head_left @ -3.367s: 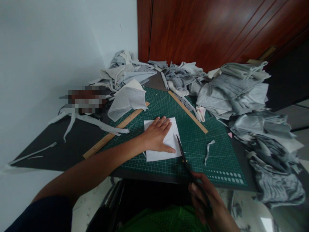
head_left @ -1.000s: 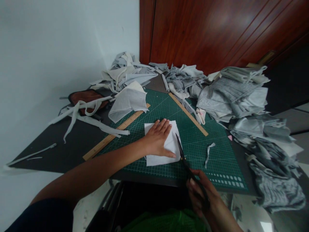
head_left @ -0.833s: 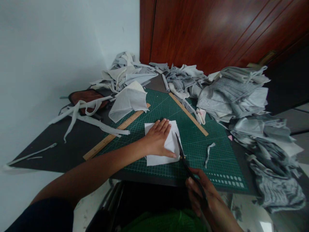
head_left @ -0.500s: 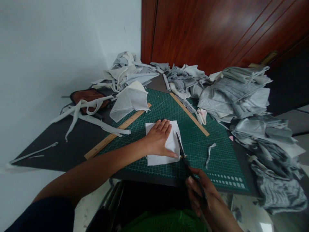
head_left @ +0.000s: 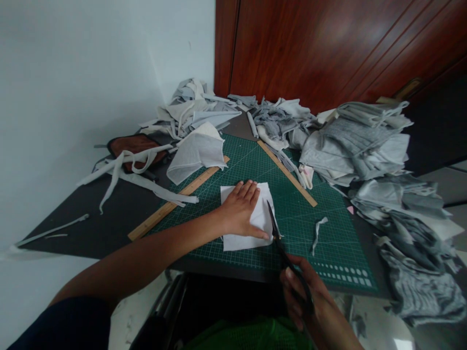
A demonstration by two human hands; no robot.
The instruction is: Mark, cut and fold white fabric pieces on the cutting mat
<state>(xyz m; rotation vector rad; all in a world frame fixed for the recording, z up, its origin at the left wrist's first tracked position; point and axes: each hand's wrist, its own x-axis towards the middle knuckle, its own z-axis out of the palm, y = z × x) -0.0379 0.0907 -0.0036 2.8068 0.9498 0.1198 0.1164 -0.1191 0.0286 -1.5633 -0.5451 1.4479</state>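
Flat on a white piece of fabric (head_left: pixel 237 243) lies my left hand (head_left: pixel 241 209), its fingers stretched out and the thumb pointing toward the right edge. My right hand (head_left: pixel 304 294) is wrapped round the handles of black scissors (head_left: pixel 278 243). The scissors' blades reach over the fabric's right edge, beside my left thumb, and look nearly closed. Along that edge runs a thin strip that seems partly cut free. Beneath the fabric is a green cutting mat (head_left: pixel 292 218) with a white grid.
Two wooden rulers, one on the left (head_left: pixel 160 214) and one on the right (head_left: pixel 288 175), lie across the mat. A curled fabric scrap (head_left: pixel 318 236) sits right of the scissors. Grey fabric piles (head_left: pixel 353 146) and pale scraps (head_left: pixel 197 112) line the back. A brown pouch (head_left: pixel 136 146) is at left.
Hands, scissors and fabric keep almost the same places. The whole view has shifted very slightly.
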